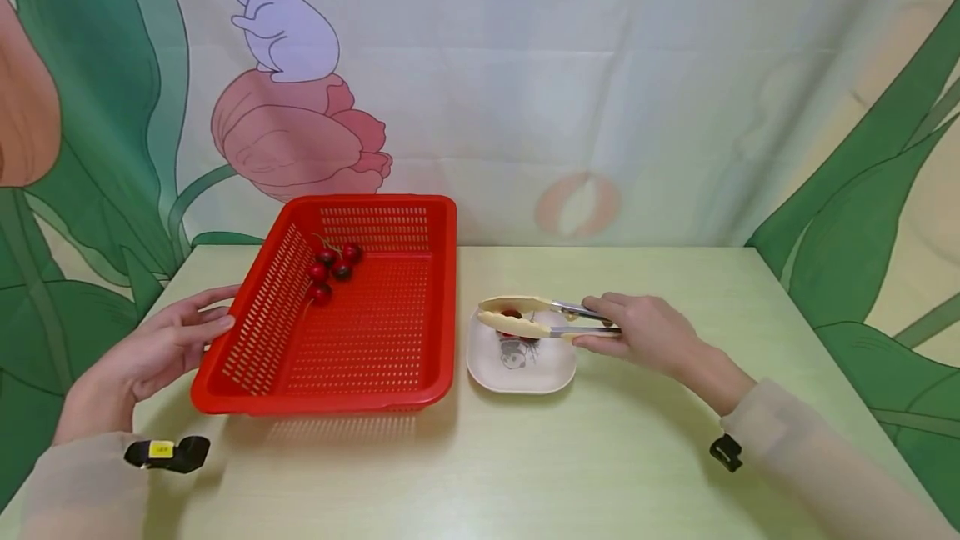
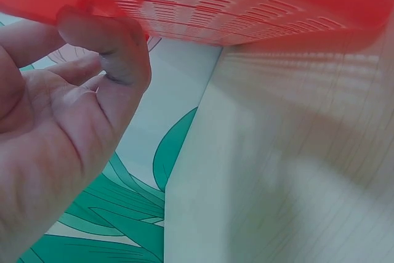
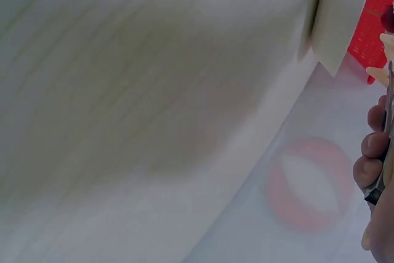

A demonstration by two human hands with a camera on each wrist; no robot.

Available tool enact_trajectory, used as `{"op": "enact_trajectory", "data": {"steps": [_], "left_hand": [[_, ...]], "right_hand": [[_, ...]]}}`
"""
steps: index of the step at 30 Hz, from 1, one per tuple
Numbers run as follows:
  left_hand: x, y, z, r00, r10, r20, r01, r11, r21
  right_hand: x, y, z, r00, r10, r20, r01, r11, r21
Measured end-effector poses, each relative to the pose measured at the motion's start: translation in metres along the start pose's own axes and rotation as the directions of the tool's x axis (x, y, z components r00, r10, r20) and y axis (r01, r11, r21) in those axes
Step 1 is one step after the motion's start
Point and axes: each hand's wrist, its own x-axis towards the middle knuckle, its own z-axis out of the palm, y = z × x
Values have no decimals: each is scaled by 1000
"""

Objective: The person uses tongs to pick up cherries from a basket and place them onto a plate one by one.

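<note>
At the left, my left hand (image 1: 161,340) holds the side rim of a red plastic basket (image 1: 322,405); in the left wrist view its fingers bend against the rim from below. Several dark red cherries (image 1: 318,272) with stems lie toward the basket's far left corner. My right hand (image 1: 648,327) grips metal tongs with cream scalloped tips (image 1: 517,327) over a small white dish (image 1: 525,382) bearing a panda drawing. Dark red fruit (image 1: 512,314) shows between the tong tips, partly hidden by them. In the right wrist view, the tongs and fingers (image 3: 369,170) appear only at the right edge.
The pale wood-grain table (image 1: 510,473) runs under everything. A printed curtain (image 1: 525,90) with leaves and a white animal hangs behind its back edge. Black wrist straps (image 1: 168,452) sit on both sleeves.
</note>
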Motion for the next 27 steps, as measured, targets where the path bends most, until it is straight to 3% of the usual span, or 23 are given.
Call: {"op": "enact_trajectory", "data": {"steps": [7,14,27], "left_hand": [[0,0,0,1000,-3,-7,3,1000,0],[0,0,0,1000,-11,-12,11,1000,9],[1,-1,0,1000,-8,-19,8,1000,10]], "right_hand": [[-1,-2,3,991,128,42,-127,992,-22],[-1,-3,6,971,208,117,-205,978,-38],[11,-6,-1,969,220,112,-210,973,-94]]}}
